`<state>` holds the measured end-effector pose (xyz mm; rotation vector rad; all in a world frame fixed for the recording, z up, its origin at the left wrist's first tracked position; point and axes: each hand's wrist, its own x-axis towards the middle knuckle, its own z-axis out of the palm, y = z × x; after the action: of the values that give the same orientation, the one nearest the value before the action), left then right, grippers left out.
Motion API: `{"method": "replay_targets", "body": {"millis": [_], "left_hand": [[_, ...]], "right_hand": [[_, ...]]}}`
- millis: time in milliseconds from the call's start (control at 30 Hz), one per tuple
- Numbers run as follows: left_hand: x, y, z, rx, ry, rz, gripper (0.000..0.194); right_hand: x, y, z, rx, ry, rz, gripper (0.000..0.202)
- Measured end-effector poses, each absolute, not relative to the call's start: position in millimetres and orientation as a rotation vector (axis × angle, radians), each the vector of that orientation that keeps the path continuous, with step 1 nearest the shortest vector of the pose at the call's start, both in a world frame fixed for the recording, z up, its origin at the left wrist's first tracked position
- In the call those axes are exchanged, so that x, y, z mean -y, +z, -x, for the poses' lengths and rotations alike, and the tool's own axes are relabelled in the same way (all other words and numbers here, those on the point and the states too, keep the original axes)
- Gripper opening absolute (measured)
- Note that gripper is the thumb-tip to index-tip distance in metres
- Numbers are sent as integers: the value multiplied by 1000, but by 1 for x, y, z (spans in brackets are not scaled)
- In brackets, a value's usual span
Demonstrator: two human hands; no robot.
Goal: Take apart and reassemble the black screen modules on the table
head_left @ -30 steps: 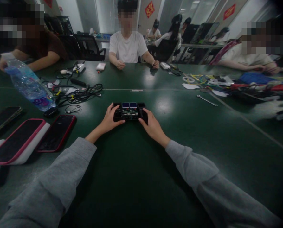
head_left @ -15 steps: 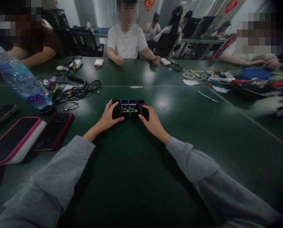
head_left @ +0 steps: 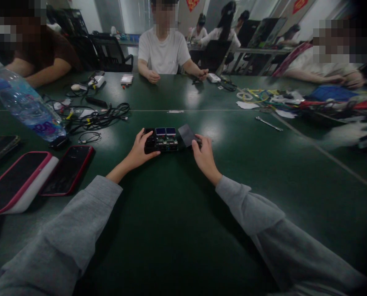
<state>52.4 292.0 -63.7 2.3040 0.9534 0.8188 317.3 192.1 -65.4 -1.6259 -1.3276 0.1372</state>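
Observation:
On the dark green table, a small black electronic device lies in front of me, with two small screens along its top and a bare circuit board below them. My left hand grips its left end, fingers over the far side and thumb along the near edge. My right hand is closed on a flat dark grey panel, pinched between thumb and fingers. The panel is tilted up, just right of the device. Whether its lower edge still touches the device, I cannot tell.
To the left are phones in red and pink cases, a tilted water bottle and tangled black cables. A wrench and a heap of wires lie right. A person in a white T-shirt sits opposite.
My right hand has moved slightly right and lifted the dark panel away from the device's right end, tilting it. My left hand keeps its grip on the left end.

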Motion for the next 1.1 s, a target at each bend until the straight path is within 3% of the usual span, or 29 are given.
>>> {"method": "replay_targets", "body": {"millis": [167,367,633,900,1100], "left_hand": [[-290,-61,-52,-959,802,-2299,89],[-288,-58,-52,-972,779,-2282,90],[-287,-57,-52,-962,784,-2257,90],[-293,-64,-52,-962,798,-2289,90],[-288,-59,-52,-968,791,-2262,92]], "right_hand": [[-196,-73,-322,1267,104,1684,39],[-187,-60,-313,1445,80,1640,56],[-190,-61,-317,1290,213,1628,40],[-191,-65,-318,1321,71,1727,69],[-172,-52,-320,1409,102,1658,53]]}}
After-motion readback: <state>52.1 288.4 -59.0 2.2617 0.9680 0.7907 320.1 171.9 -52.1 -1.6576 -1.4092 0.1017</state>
